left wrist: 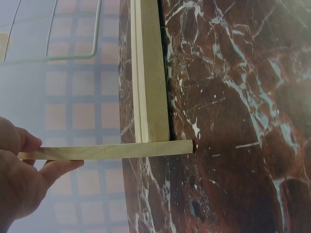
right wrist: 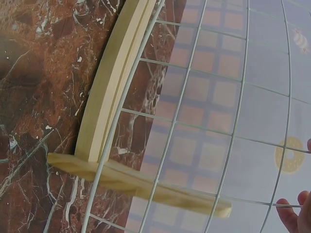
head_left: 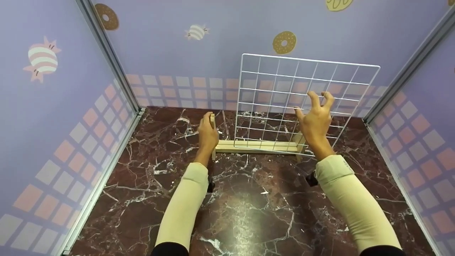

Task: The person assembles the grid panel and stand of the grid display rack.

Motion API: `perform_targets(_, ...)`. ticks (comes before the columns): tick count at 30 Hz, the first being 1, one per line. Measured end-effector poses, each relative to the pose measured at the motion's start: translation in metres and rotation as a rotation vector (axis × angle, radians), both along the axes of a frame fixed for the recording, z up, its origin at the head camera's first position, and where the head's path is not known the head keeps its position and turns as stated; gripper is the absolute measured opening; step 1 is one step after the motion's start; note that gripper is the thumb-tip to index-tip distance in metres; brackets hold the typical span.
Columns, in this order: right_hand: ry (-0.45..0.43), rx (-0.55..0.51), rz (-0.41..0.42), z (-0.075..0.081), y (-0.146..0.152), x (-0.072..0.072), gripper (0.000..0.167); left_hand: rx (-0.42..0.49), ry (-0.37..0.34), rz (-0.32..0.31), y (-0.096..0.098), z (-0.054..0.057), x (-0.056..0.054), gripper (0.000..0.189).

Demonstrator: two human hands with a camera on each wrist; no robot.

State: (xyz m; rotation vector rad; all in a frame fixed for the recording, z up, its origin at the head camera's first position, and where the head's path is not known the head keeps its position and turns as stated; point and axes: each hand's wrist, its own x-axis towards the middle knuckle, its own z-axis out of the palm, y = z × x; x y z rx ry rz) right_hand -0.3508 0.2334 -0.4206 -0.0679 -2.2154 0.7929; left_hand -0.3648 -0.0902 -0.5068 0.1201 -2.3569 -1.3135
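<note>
My left hand (head_left: 208,134) pinches the upper end of a flat wooden end piece (left wrist: 107,151) between thumb and fingers. That piece stands upright against the left end of a grooved wooden bar (head_left: 256,146) lying along the floor. Thumb and fingers of my right hand (head_left: 315,122) grip the wires of a white wire grid panel (head_left: 291,93), held tilted up above the bar. Its lower edge overlaps the bar in the head view. A second wooden end piece (right wrist: 136,182) stands at the bar's right end, behind the wires.
The floor is dark red marble pattern (head_left: 142,199) with white veins and small pale scraps. Lilac walls with printed sweets and checks rise behind (head_left: 160,53) and on both sides, with grey metal strips (head_left: 110,53) at the corners.
</note>
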Motion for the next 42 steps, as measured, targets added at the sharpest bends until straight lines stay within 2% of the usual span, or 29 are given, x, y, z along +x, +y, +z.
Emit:
perform_targets(9,0.034,0.005,0.001,0.002,-0.005,-0.001,0.055,-0.023,0.048,-0.028,0.010,0.002,-0.002,0.046)
perform_targets(15,0.037,0.015,-0.003,0.003,-0.006,-0.002,0.055,-0.020,0.021,-0.035,0.016,0.003,-0.001,0.054)
perform_targets(20,0.033,0.012,-0.004,0.004,-0.008,-0.001,0.054,-0.023,0.039,-0.054,0.019,0.000,-0.002,0.049)
perform_targets(24,0.034,0.005,0.006,0.006,-0.010,-0.002,0.052,-0.054,0.051,-0.063,0.017,-0.003,-0.002,0.055)
perform_targets(29,0.046,0.006,0.007,0.012,-0.011,-0.003,0.052,-0.092,0.064,-0.063,0.015,-0.006,-0.002,0.059)
perform_targets(34,0.049,0.017,0.011,0.020,-0.013,-0.005,0.053,-0.094,0.035,-0.069,0.013,-0.007,0.000,0.061)
perform_targets(37,0.029,0.018,0.022,0.027,-0.015,-0.006,0.054,-0.102,0.018,-0.070,0.013,-0.006,0.002,0.062)
perform_targets(42,0.010,0.016,0.008,0.041,-0.016,-0.008,0.054,-0.100,0.031,-0.084,0.015,-0.003,0.004,0.059)
